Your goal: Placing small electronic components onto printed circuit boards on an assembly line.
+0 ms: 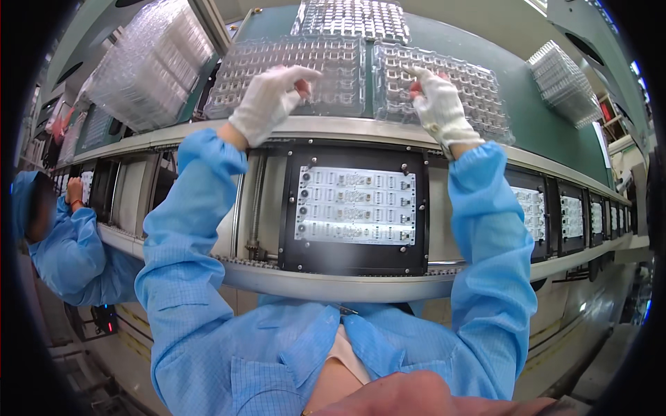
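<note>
My left hand [269, 100], in a white glove with bare tips showing, is over a clear plastic tray [229, 73]. Its index finger stretches to the right, apart from the thumb, and nothing shows between them. Over a second clear tray [479, 93] is my gloved right hand [442, 107], its index finger extended and the thumb apart. Both trays have rows of small pockets; whether small parts lie in them is hard to make out. Nearer me, a black fixture [354, 262] on the rail line carries several white circuit board strips [357, 205].
Another pocketed tray [352, 19] lies behind. Tall stacks of clear trays stand at left [149, 62] and right [565, 83] on the green bench [520, 76]. More board fixtures [572, 215] line the conveyor to the right. A co-worker [73, 236] in blue works at far left.
</note>
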`<state>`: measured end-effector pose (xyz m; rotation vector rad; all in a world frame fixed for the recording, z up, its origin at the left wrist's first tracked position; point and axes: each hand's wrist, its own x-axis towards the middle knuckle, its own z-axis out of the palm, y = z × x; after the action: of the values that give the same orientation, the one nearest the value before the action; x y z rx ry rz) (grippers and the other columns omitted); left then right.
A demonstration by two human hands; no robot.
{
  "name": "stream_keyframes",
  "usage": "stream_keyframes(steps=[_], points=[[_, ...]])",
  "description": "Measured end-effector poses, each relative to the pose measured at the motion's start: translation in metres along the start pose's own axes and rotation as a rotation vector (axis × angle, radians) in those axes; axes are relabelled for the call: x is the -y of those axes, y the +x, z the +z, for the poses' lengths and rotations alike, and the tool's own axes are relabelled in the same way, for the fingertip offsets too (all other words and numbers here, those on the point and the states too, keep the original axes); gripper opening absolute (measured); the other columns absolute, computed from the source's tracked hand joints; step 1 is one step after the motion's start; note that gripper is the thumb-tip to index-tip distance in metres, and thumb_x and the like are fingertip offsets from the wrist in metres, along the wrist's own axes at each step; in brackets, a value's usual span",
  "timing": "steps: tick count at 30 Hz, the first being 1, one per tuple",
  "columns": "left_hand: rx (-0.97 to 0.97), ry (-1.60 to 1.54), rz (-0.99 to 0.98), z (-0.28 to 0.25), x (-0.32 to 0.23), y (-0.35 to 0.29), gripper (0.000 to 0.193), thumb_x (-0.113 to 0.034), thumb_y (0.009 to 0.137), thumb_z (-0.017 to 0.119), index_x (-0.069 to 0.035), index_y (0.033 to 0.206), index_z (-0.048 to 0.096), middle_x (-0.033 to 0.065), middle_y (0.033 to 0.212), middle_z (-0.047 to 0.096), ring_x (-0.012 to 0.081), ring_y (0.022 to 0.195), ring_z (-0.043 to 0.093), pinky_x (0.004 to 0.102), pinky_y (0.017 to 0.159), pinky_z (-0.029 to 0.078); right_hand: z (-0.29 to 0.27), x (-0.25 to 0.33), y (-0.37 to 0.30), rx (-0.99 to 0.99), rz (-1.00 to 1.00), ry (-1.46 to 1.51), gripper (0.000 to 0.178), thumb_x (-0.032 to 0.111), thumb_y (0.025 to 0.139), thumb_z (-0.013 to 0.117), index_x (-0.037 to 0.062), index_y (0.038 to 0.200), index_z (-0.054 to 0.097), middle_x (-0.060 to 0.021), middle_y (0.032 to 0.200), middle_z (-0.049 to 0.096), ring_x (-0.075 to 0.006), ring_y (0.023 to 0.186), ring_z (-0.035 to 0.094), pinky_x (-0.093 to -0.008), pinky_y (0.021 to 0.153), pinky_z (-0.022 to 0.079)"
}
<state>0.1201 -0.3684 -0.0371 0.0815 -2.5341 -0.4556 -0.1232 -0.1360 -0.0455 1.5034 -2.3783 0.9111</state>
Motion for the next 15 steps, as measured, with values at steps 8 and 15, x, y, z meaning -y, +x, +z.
stream_keyframes(steps=[8, 15], points=[[0.106, -0.1, 0.067, 0.004, -0.107, -0.068, 0.043, 0.002, 0.077, 0.071, -0.007, 0.118, 0.068, 0.0081, 0.084, 0.067, 0.027, 0.084, 0.064, 0.0374, 0.078, 0.054, -0.004, 0.002, 0.037, 0.232, -0.077, -0.268, 0.05, 0.005, 0.086, 0.058, 0.0169, 0.134, 0.063, -0.0099, 0.091, 0.073, -0.0271, 0.084, 0.072, -0.0393, 0.078, 0.059], [0.128, -0.032, 0.077, 0.036, -0.106, -0.053, 0.039, 0.002, 0.077, 0.068, -0.006, 0.115, 0.066, 0.0049, 0.082, 0.065, 0.026, 0.086, 0.064, 0.0385, 0.08, 0.053, 0.012, -0.03, 0.048, 0.137, -0.136, -0.469, 0.047, 0.007, 0.083, 0.062, 0.0153, 0.13, 0.065, -0.0127, 0.089, 0.071, -0.0308, 0.087, 0.07, -0.0429, 0.077, 0.057]])
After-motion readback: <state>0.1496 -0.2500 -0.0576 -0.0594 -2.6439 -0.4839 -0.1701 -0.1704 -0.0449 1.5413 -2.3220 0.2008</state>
